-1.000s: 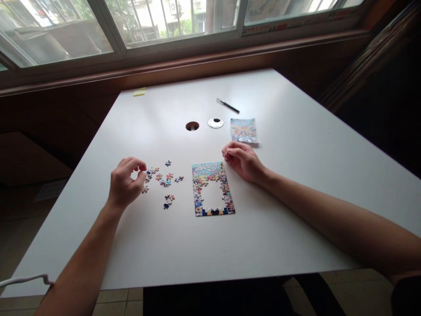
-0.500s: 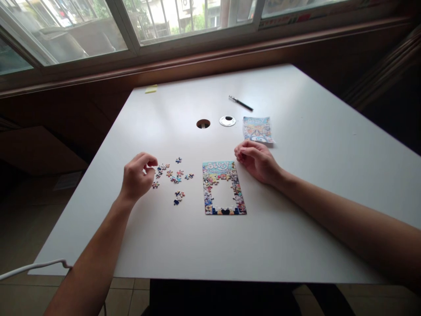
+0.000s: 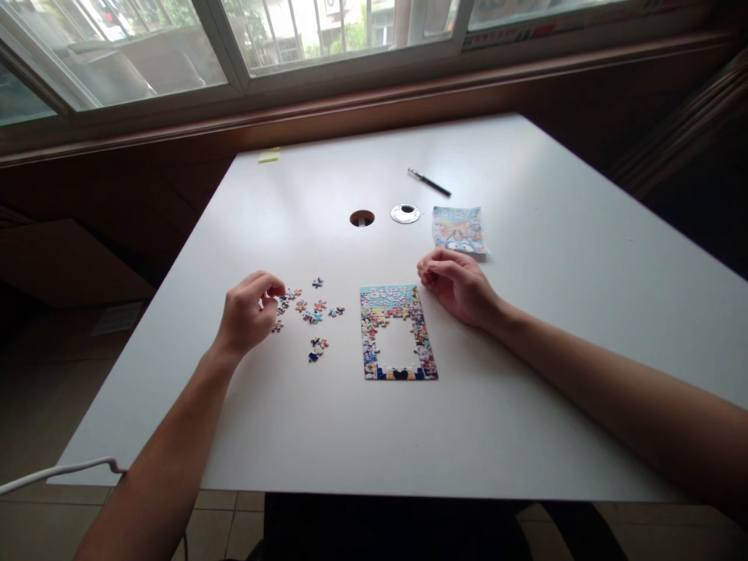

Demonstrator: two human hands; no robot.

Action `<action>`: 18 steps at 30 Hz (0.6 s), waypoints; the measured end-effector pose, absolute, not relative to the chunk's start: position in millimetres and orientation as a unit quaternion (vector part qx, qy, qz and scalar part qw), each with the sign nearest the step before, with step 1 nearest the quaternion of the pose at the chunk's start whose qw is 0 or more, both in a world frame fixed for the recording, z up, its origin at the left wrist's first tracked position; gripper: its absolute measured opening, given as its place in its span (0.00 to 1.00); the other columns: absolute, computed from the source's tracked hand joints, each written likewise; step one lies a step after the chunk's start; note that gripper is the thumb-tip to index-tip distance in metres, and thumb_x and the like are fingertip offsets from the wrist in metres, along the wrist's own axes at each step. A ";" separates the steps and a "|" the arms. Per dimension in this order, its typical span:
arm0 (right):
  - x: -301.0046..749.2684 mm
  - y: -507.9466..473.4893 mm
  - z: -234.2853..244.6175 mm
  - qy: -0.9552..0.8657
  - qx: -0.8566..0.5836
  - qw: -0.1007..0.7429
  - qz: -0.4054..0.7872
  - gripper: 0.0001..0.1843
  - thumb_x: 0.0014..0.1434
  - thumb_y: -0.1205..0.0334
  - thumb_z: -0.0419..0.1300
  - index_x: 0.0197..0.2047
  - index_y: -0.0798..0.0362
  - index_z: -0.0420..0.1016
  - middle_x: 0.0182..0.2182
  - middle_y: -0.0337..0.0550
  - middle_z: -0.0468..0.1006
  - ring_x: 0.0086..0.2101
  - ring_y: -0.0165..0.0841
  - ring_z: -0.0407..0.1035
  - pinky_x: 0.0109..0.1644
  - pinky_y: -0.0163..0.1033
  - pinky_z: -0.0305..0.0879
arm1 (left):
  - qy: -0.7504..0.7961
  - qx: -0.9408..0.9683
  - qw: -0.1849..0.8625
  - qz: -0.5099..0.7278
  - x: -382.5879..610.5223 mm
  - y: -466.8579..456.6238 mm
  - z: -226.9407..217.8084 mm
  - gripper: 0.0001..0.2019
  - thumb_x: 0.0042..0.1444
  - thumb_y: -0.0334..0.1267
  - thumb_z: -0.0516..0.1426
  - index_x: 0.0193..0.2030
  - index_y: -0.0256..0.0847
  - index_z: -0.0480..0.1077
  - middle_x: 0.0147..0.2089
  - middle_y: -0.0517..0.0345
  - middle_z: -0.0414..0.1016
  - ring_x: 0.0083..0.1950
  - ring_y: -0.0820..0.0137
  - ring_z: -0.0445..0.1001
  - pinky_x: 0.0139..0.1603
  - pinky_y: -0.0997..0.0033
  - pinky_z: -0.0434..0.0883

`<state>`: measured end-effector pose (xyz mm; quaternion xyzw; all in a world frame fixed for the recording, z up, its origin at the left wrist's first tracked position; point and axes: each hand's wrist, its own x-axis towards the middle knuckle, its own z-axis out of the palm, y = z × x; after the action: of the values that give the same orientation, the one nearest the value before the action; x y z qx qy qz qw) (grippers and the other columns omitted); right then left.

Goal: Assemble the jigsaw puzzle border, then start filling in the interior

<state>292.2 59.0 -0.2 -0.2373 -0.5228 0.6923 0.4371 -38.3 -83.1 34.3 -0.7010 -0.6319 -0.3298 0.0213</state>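
A small colourful jigsaw puzzle (image 3: 397,332) lies on the white table (image 3: 526,327), its border filled and its middle empty. To its left several loose puzzle pieces (image 3: 312,315) are scattered. My left hand (image 3: 248,312) rests at the left edge of these pieces, thumb and fingers pinched together over the nearest ones; what they hold is too small to make out. My right hand (image 3: 456,284) rests on the table beside the puzzle's top right corner, fingers curled in loosely. Whether anything is in them I cannot see.
A printed picture card (image 3: 459,229) lies beyond my right hand. Farther back are a round cable hole (image 3: 362,218), its metal cover (image 3: 405,213), a black pen (image 3: 429,182) and a yellow note (image 3: 269,156). A window runs along the far wall.
The view has shifted to the left, so everything sits further right in the frame. My left hand's fingers have closed in slightly on the nearest loose pieces. My right hand has stayed put.
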 end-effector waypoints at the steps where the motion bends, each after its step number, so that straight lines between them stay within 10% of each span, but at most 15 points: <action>1: 292.2 58.9 0.0 -0.523 -0.237 0.438 0.692 0.05 0.55 0.68 0.62 0.27 0.52 0.74 0.26 0.39 0.67 0.29 0.29 0.58 0.35 0.39 0.54 | -0.631 -0.701 0.022 -0.330 -38.0 -83.0 34.6 0.11 0.49 0.20 0.51 0.30 0.39 0.69 0.32 0.59 0.72 0.33 0.72 0.69 0.36 0.73 0.67; 18: 291.3 57.9 1.9 -0.522 -0.238 0.440 0.691 0.05 0.54 0.68 0.62 0.27 0.53 0.74 0.26 0.39 0.67 0.29 0.28 0.59 0.35 0.38 0.55 | -0.631 -0.703 0.018 -0.327 -39.6 -82.6 32.8 0.11 0.50 0.21 0.50 0.31 0.40 0.70 0.34 0.59 0.74 0.36 0.70 0.72 0.39 0.71 0.69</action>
<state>291.3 57.9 1.9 -0.2380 -0.5219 0.6912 0.4396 -39.6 -82.6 32.8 -0.7035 -0.6306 -0.3274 0.0176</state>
